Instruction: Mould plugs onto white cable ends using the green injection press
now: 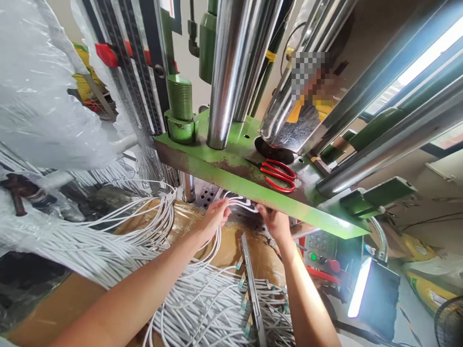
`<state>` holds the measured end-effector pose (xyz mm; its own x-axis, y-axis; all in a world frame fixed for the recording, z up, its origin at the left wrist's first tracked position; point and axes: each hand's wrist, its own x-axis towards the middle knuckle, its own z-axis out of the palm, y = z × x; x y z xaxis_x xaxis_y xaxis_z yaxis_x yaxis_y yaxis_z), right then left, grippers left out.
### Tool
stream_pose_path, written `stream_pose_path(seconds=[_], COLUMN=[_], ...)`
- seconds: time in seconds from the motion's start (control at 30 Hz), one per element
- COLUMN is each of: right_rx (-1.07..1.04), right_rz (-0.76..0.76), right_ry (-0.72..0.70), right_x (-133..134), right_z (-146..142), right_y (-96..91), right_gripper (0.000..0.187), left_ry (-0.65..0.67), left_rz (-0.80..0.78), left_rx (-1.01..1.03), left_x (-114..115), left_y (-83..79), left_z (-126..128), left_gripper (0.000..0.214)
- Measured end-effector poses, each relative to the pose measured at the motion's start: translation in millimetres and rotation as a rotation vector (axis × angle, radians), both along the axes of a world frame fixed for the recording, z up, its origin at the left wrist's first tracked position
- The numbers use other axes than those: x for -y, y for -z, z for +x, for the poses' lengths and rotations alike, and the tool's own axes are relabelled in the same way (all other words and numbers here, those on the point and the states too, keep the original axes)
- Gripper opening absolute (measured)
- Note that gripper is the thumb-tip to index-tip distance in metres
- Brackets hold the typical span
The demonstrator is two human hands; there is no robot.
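Note:
My left hand (217,218) is closed round a few white cables (237,200) just in front of the green press plate (231,176). These cables run from my fingers toward the dark space under the plate and hang in a loop below my wrist. My right hand (274,222) reaches to the plate's lower edge, near the cable ends; its fingertips are partly hidden there, so I cannot see what they hold. Below my arms lies a large heap of white cables (202,308), with a long narrow metal bar (253,289) resting across their ends.
Red-handled scissors (278,176) lie on the green plate. Tall steel columns (229,72) rise from it. A control box with a green button (314,257) stands at the right, beside a bright lamp (360,289). Plastic wrapping (47,96) hangs at the left.

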<state>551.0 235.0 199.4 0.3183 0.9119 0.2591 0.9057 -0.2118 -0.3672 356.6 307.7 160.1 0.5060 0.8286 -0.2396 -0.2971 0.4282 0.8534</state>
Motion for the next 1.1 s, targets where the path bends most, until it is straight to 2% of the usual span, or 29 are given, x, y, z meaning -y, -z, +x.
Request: stream_pose_path(seconds=[0.07, 0.13, 0.3, 0.43, 0.6, 0.83, 1.1], right_rx=[-0.135, -0.27, -0.583, -0.852, -1.181, -1.496, -1.565], right_rz=[-0.043, -0.055, -0.031, -0.028, -0.041, -0.009, 0.003], right_ry=[-0.014, -0.008, 0.066, 0.114, 0.119, 0.12, 0.113], right_x=[23, 52, 120, 154, 174, 184, 191], right_z=[-13, -21, -23, -20, -26, -31, -32], right_y=[-1.1, -2.5, 6.6, 17.7, 19.7, 16.9, 18.5], right_gripper=[0.029, 0.036, 0.044, 0.046, 0.04, 0.037, 0.038], left_ry=[0.012, 0.08, 0.472, 0.623, 0.648, 0.694, 0.676], left_rz=[0.053, 0.114, 0.366, 0.458, 0.483, 0.419, 0.37], left_rx=[-0.029, -0.044, -0.218, -0.325, -0.362, -0.379, -0.396], left_x=[1, 5, 28, 51, 73, 85, 94], left_y=[-4.1, -13.0, -42.8, -63.3, -74.5, -71.0, -78.0], left_z=[-5, -13, -25, -22, -18, -21, -27], left_gripper=[0.053, 0.051, 0.048, 0.052, 0.055, 0.056, 0.058])
